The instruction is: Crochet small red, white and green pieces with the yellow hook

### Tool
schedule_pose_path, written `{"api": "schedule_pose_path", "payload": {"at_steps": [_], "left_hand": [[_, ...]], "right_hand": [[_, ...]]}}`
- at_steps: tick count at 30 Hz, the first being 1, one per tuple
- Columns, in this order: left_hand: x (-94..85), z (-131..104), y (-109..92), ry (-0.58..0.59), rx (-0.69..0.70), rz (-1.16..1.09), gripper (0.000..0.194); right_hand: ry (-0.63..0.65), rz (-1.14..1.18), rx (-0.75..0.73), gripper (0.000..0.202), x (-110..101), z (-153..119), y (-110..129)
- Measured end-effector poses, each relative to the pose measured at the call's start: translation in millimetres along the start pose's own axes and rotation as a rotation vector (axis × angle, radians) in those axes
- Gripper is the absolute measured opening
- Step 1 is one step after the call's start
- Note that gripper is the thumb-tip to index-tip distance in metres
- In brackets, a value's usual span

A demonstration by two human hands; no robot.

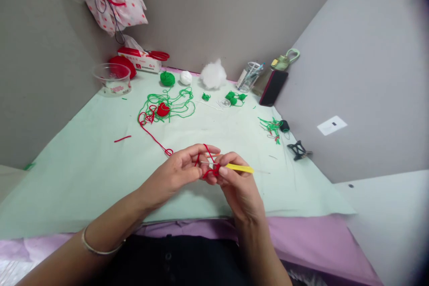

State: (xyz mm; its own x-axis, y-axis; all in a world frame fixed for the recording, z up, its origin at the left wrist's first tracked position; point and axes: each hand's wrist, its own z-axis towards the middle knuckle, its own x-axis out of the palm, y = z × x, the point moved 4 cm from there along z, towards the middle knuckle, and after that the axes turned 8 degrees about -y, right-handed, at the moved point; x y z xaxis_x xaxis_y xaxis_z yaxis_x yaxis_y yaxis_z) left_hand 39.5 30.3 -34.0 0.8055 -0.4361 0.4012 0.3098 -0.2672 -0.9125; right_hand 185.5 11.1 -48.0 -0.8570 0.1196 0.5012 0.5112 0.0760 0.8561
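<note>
My left hand (182, 167) pinches red yarn, with a strand looped over its raised index finger. Close against it, my right hand (237, 178) grips a crochet hook with a yellow handle (239, 168); the thin metal shaft points left toward my left fingers. A small red crocheted piece (216, 170) sits between the fingertips of both hands, partly hidden by them. From my left hand the red strand runs back over the table to a red yarn ball (163, 109), which lies on loose loops of green yarn (182, 108).
Behind lie a green ball (167, 78), a white ball (185, 77), white stuffing (213, 75) and small green pieces (233, 98). A plastic tub (114, 87) and tissue box (140, 60) stand back left. At right are a pen cup (248, 78), phone (274, 88), green scraps (273, 128) and black stand (298, 150).
</note>
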Motion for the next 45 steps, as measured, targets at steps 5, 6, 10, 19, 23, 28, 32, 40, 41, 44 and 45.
{"api": "schedule_pose_path", "payload": {"at_steps": [5, 6, 10, 19, 23, 28, 32, 40, 41, 44, 45], "left_hand": [[2.9, 0.6, -1.9, -0.036, -0.036, 0.014, 0.043], [3.1, 1.0, -1.9, -0.035, -0.037, 0.009, 0.043], [0.0, 2.9, -0.1, -0.071, -0.019, -0.027, 0.038], [4.4, 2.3, 5.3, -0.192, 0.074, -0.094, 0.036], [6.9, 1.5, 7.0, -0.226, 0.099, -0.07, 0.033], [7.6, -1.5, 7.9, -0.261, 0.128, -0.049, 0.03], [10.8, -2.1, 6.9, -0.29, 0.139, -0.071, 0.033], [11.6, -0.8, 5.6, -0.305, 0.073, -0.162, 0.031], [11.2, -1.3, 5.1, -0.302, 0.077, -0.145, 0.032], [10.5, -2.6, 3.8, -0.301, 0.073, -0.113, 0.041], [10.5, -2.9, 3.4, -0.303, 0.071, -0.108, 0.046]], "right_hand": [[-0.05, -0.032, -0.038, 0.024, -1.4, -0.4, 1.6], [-0.039, -0.026, -0.03, 0.025, -1.1, -0.3, 1.2], [-0.023, -0.002, 0.004, 0.028, -0.4, 1.1, -0.4], [-0.121, -0.037, -0.13, 0.027, 0.1, -0.5, 2.6], [-0.16, -0.067, -0.2, 0.027, -1.9, 0.4, 2.4], [-0.176, -0.1, -0.304, 0.019, -2.8, -0.7, 2.6], [-0.221, -0.231, -0.432, 0.013, -2.7, -5.7, 3.8], [-0.186, -0.274, -0.473, 0.017, -7.6, -6.9, 3.0], [-0.182, -0.265, -0.469, 0.019, -8.6, -6.5, 3.8], [-0.16, -0.25, -0.454, 0.019, -9.0, -6.9, 8.5], [-0.145, -0.264, -0.451, 0.017, -8.0, -7.8, 10.5]]}}
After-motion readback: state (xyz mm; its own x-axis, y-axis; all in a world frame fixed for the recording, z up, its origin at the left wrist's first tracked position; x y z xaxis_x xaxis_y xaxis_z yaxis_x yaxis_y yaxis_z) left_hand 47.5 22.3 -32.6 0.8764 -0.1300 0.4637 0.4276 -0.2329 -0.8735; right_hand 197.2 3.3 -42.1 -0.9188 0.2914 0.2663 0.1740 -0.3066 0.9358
